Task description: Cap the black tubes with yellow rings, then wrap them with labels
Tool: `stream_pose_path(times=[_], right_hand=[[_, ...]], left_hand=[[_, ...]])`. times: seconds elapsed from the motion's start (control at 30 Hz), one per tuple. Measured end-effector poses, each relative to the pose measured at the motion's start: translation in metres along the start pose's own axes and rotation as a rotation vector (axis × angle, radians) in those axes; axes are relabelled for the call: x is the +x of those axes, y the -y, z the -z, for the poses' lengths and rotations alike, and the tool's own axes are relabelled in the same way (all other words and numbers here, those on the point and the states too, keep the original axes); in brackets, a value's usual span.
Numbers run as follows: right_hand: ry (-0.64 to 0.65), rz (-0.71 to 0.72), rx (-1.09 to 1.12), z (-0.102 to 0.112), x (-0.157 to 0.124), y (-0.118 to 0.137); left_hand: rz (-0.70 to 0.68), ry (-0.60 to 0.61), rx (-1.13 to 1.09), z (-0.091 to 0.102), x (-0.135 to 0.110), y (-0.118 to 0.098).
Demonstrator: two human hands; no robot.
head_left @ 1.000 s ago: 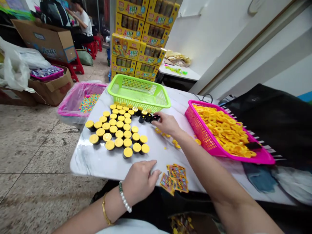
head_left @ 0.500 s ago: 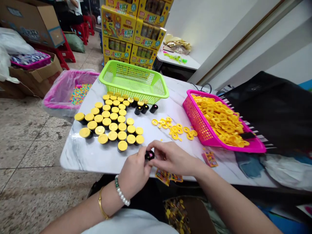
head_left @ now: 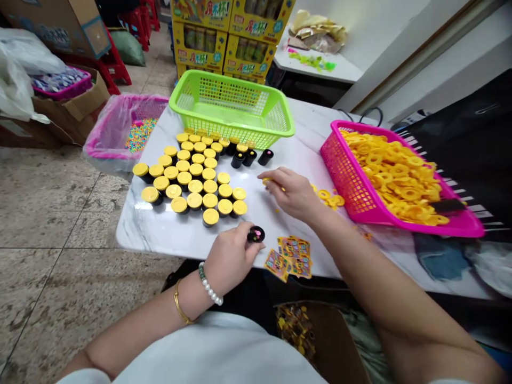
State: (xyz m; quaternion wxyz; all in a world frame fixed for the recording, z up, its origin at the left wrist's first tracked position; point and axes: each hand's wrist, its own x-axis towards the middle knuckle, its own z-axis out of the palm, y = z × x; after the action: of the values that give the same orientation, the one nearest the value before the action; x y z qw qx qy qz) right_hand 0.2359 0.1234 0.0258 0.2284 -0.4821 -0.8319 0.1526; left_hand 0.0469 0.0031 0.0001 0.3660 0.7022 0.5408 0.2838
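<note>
My left hand is closed around a small black open jar with coloured candy inside, near the table's front edge. My right hand reaches over loose yellow ring lids on the white table, fingertips pinched on a yellow lid. A block of several yellow-capped black jars stands to the left. Three uncapped black jars stand by the green basket. Small printed stickers lie beside my left hand.
A pink basket full of yellow ring lids sits at the right. A pink bin of coloured candy stands left of the table. Yellow cartons are stacked behind. A black bag lies at the far right.
My right hand let go of the black jar and moved out to the loose yellow lids. My left hand kept the jar near the front edge. The camera tilted down.
</note>
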Motion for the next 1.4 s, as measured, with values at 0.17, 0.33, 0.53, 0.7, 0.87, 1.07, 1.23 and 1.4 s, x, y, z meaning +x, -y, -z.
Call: stream_pose_path(times=[0.17, 0.33, 0.53, 0.7, 0.87, 1.07, 1.23, 1.4], right_hand=[[0.432, -0.233, 0.519, 0.037, -0.050, 0.041], [0.396, -0.433, 0.532, 0.037, -0.073, 0.067], [0.225, -0.301, 0.468, 0.013, -0.061, 0.070], [0.270, -0.551, 0.636, 0.004, -0.056, 0.063], [0.311, -0.657, 0.755, -0.002, -0.056, 0.062], [0.322, -0.744, 0.810, -0.004, -0.059, 0.063], [0.306, -0.686, 0.832, -0.005, -0.063, 0.062], [0.229, -0.659, 0.845, -0.011, -0.071, 0.063]], left_hand=[[-0.023, 0.014, -0.003, 0.000, -0.001, 0.000], [-0.041, 0.047, 0.005, 0.001, 0.000, -0.001], [-0.052, 0.055, 0.030, 0.000, 0.001, 0.001], [-0.047, 0.092, 0.023, 0.002, 0.002, -0.001], [-0.055, 0.103, -0.007, 0.003, 0.002, -0.002], [-0.027, 0.127, -0.029, 0.000, 0.001, 0.001], [-0.046, 0.115, -0.113, 0.007, 0.002, 0.000], [0.052, 0.157, -0.299, 0.019, 0.008, -0.003]])
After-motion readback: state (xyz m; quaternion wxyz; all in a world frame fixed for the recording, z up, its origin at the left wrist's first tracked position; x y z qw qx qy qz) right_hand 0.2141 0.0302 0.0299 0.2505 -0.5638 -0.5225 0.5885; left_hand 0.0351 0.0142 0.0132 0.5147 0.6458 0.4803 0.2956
